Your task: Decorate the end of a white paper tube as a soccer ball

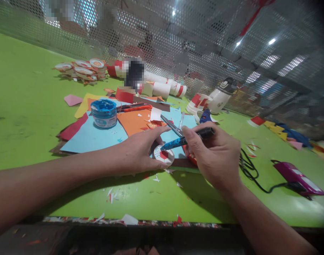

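Note:
My left hand [140,150] grips a small white paper disc [167,160] by its edge, thumb below and fingers above. The disc bears a red hexagon in its middle and blue dots on its left side. In my right hand [215,152] is a paintbrush or pen [177,142] with a blue-smeared shaft and a dark end; its tip touches or hovers just over the disc, I cannot tell which. Scissors [172,125] with a red handle lie partly hidden under my right hand. An uncapped jar of blue paint [104,115] stands to the left on light blue paper [82,140].
Coloured paper sheets [136,122] lie beneath my hands. Stacked paper discs [83,71], paper cups [164,88] and a white flask [222,95] stand farther back. At right is a purple device [297,177] with a black cable [249,170]. Paper scraps litter the green table [79,202].

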`<state>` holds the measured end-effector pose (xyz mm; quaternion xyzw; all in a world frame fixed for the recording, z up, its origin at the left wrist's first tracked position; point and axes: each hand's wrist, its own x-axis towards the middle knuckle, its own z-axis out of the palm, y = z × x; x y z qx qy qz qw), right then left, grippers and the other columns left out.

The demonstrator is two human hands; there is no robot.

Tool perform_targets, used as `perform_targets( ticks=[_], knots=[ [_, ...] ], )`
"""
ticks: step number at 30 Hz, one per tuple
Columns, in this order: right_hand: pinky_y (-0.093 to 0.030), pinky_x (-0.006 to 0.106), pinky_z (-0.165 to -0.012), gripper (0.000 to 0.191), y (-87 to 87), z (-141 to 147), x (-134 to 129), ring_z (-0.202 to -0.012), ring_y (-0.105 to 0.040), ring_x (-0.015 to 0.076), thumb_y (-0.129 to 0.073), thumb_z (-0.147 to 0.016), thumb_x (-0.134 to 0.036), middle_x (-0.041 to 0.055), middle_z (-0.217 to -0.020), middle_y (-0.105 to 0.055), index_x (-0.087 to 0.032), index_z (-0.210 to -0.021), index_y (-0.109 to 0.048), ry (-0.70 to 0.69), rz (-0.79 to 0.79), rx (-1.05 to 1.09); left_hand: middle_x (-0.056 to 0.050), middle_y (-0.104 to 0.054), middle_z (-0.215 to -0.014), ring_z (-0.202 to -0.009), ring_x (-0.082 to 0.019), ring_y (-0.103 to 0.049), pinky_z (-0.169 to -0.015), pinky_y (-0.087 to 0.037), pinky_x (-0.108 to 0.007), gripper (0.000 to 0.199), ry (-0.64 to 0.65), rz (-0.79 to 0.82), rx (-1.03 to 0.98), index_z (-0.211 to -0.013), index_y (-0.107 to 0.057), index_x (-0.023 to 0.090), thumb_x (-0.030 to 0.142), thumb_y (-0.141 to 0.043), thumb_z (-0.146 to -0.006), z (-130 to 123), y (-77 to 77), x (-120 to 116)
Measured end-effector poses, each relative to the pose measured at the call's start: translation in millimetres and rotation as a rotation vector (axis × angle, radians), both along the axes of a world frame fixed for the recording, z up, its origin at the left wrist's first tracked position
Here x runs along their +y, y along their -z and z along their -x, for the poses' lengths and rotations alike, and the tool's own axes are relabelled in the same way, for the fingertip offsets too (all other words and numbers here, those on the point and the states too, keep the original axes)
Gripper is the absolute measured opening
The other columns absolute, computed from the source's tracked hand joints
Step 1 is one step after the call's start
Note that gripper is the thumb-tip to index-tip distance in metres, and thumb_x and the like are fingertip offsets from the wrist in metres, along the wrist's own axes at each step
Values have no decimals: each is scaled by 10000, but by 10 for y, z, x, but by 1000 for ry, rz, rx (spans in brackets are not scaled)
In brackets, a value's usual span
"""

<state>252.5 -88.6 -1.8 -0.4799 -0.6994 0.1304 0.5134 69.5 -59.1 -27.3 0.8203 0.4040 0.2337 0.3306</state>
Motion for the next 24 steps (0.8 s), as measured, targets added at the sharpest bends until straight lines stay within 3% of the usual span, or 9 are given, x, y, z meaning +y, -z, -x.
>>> perform_targets(
  ticks=[9,17,24],
  knots=[
    [-361,227,-413,263,11,33,1,-418,-440,74,-715,-823,-363,-51,-505,-518,-164,-687,-609,12,2,20,-82,-662,-1061,-864,-234,-619,-741,-464,-345,801,7,1,-7,-1433,-374,179,350,-696,-721,-2,-18,-4],
    [-359,227,-352,239,-88,77,-52,-368,-427,78,-697,-833,-315,-74,-455,-480,-176,-676,-581,69,-118,195,-78,-651,-1076,-871,-230,-619,-731,-464,-332,815,21,-28,-16,-1442,-366,170,349,-712,-726,-2,-15,-1],
    [-339,220,-405,237,-37,64,-44,-419,-408,63,-685,-847,-284,-58,-508,-506,-170,-661,-590,26,-110,12,-59,-653,-1027,-820,-209,-619,-703,-457,-309,785,28,-34,-22,-1421,-387,181,335,-702,-718,0,-16,3]
  ],
)
